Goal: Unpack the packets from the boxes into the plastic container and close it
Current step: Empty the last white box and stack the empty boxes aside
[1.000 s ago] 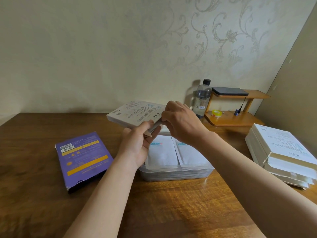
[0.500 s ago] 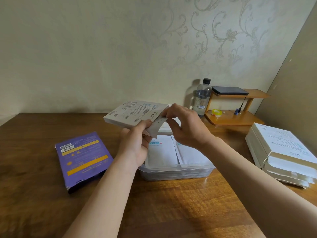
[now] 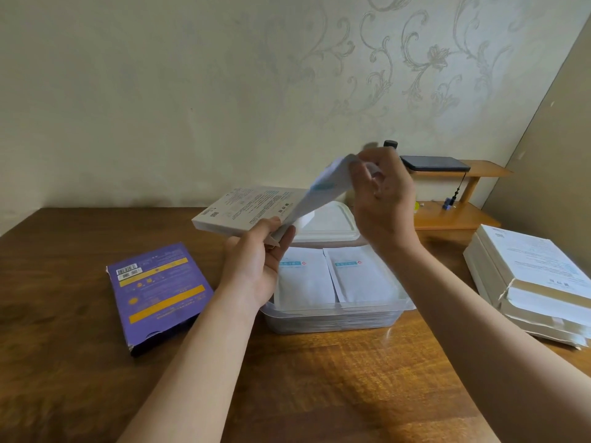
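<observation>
**Packet half out of box, over container**

Nearest, lower ctr of frame: the table [image 3: 319,378], w/ both forearms crossing it. Mid frame, the container [image 3: 332,318] sat open, two packets [image 3: 307,279] side by side on top of a fill that reached approx. the rim. The purple box [image 3: 156,292] lay flat at left ctr, well apart from it. A stack [image 3: 527,282] of white boxes sat at the right edge.

Just above the container's near-left corner, the L hand [image 3: 256,266] held the box [image 3: 243,207], fingers curled round its open end. Up and right, the R hand [image 3: 383,199] pinched the top end of a packet [image 3: 323,190] betw. thumb and fingertips. The packet was bowed, its lower end at the box mouth. It was blurred there, so couldn't tell if one packet or several.

Behind the container lay the lid [image 3: 329,222], flat. Farther back, upper right, stood a shelf [image 3: 454,215] w/ a phone [image 3: 431,163].

Doing it well, imo, meant pulling along the box's length, not upward, so the packet wouldn't crease or snag on the flap. The L hand needed to grip the box by its edges, not squeeze the faces, or the contents would jam. The packet then had to go down flat on the existing rows, since the fill looked high and the lid had yet to seat.
</observation>
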